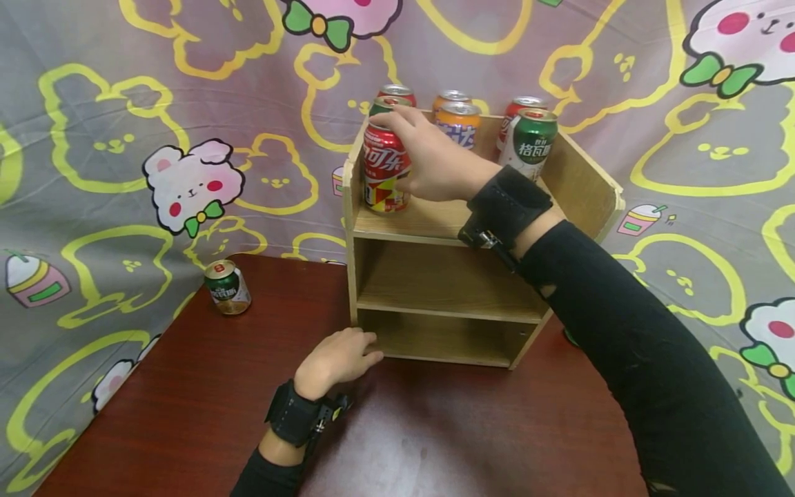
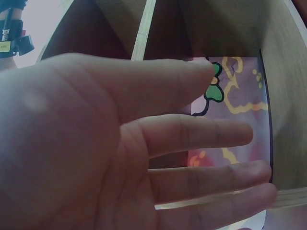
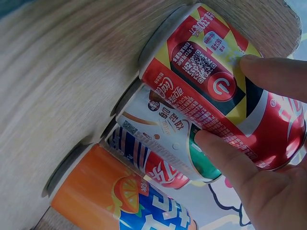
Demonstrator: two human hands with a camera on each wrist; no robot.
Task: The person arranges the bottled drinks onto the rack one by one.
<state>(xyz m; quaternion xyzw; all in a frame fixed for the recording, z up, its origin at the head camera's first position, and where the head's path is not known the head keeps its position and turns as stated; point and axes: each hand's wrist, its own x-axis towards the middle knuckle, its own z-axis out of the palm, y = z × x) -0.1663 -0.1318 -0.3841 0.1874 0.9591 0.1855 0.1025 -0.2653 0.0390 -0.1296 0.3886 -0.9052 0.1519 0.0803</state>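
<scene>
My right hand (image 1: 435, 159) grips a red cola can (image 1: 380, 166) at the front left of a wooden shelf's top board (image 1: 428, 214). In the right wrist view, thumb and fingers lie against the sides of that can, whose base is right at the board. Behind it stand a green-and-white can (image 3: 160, 127) and another red can (image 1: 397, 91). Low down, my left hand (image 1: 335, 355) is beside the shelf's lower left corner with its fingers extended. The left wrist view shows its palm holding nothing, in front of the shelf's compartments.
Orange cans (image 1: 457, 124) stand mid-board; a green-and-white can (image 1: 532, 141) is at the right, with a red can (image 1: 515, 114) behind it. On the brown table (image 1: 143, 407), another green-and-white can (image 1: 228, 286) stands left of the shelf. A patterned cloth (image 1: 248, 186) hangs behind.
</scene>
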